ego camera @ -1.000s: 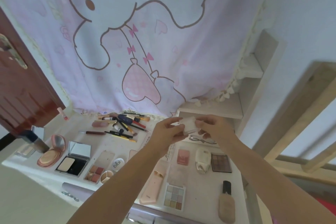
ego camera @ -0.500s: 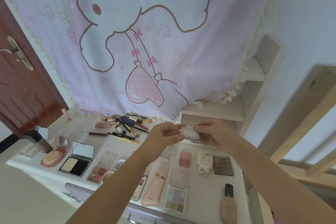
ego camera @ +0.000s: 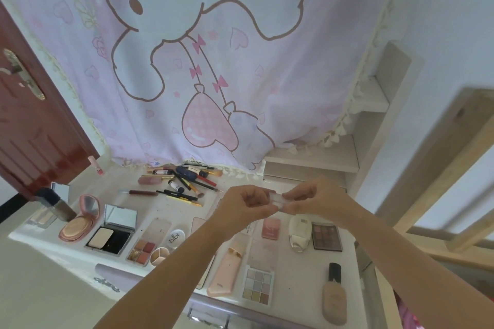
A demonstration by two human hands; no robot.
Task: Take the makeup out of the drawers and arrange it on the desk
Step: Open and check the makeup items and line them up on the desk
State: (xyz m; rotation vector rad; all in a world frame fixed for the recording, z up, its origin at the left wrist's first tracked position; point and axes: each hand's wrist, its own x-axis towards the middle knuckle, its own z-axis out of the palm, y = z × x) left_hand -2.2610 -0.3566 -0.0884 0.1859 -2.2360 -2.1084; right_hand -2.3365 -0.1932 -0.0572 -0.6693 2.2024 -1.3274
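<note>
Both hands, the left hand [ego camera: 247, 201] and the right hand [ego camera: 311, 199], pinch 1 small clear case [ego camera: 276, 199] between them, above the worktop [ego camera: 299, 275] near its back edge. On the worktop lie 3 eyeshadow palettes, 2 open mirrored compacts, 1 foundation bottle [ego camera: 334, 295] at the front right corner, and a pile of pencils [ego camera: 187, 183] at the back edge.
</note>
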